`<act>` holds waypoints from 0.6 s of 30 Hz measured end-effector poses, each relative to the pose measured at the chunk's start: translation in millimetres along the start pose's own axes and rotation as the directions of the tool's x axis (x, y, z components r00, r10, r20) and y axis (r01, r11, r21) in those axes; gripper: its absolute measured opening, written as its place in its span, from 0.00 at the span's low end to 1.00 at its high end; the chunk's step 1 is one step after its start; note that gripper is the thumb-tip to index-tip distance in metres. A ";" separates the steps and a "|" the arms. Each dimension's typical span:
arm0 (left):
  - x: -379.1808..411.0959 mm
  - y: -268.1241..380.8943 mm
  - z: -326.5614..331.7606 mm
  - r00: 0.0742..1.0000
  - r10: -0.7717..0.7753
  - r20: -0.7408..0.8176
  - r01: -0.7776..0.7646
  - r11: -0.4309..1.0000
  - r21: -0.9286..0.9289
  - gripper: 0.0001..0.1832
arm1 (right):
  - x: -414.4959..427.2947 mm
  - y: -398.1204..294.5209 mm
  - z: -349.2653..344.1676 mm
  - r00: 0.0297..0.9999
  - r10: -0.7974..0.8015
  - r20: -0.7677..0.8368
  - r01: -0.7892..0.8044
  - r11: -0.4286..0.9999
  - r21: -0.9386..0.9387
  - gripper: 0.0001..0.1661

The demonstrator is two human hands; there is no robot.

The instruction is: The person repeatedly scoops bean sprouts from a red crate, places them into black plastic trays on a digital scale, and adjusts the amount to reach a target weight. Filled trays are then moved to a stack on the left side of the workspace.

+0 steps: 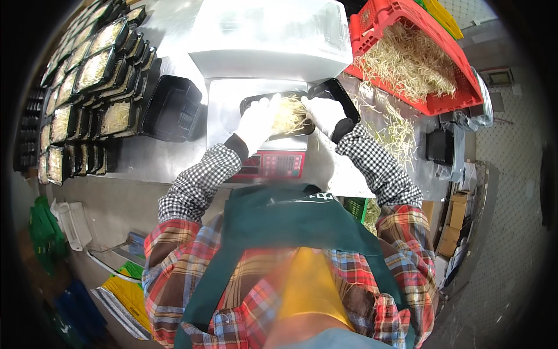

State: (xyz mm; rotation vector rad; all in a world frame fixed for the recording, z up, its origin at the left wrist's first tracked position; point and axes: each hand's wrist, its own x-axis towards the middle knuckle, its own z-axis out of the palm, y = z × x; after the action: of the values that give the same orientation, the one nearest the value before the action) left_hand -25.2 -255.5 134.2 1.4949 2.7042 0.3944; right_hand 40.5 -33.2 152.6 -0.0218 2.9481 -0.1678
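Observation:
A black plastic tray (279, 137) heaped with pale bean sprouts (289, 114) rests on the metal pan (226, 102) of a weighing scale. My left hand (258, 121), in a white glove, lies over the tray's left end, its fingers against the sprouts. From the right, my white-gloved right hand (323, 114) reaches the other end, fingertips touching the sprouts. Whether either hand grips the tray or only presses on the sprouts is hidden. Behind the right hand stands another black tray (333, 89). The scale's red keypad panel (281, 164) faces me.
Filled sprout trays (96, 67) are stacked at left, beside an empty black tray (172, 109). A large white box (270, 63) stands behind the scale. At right, a red crate (468, 76) of sprouts lies tipped, with loose sprouts (394, 126) strewn on the metal table (144, 161).

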 end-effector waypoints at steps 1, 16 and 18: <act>1.3 -2.7 9.5 1.000 0.001 -0.010 -0.001 0.998 0.056 0.48 | -3.8 -3.5 -5.3 0.994 -0.023 -0.110 0.029 0.998 0.048 0.17; -37.0 -36.9 -37.8 0.996 -0.081 0.030 0.086 0.947 -0.310 0.55 | -24.9 -17.0 -52.3 0.930 -0.128 -0.345 0.330 0.703 0.630 0.12; -42.2 -39.5 -26.9 0.992 -0.129 0.018 0.128 0.944 -0.305 0.58 | -18.5 -27.0 -21.8 0.945 -0.143 -0.293 0.244 0.907 0.342 0.13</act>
State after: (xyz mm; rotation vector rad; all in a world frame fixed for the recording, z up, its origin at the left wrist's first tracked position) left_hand -39.1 -316.4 146.9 1.2286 2.5724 0.7667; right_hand 54.7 -57.1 180.3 -0.2624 3.1122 -0.8229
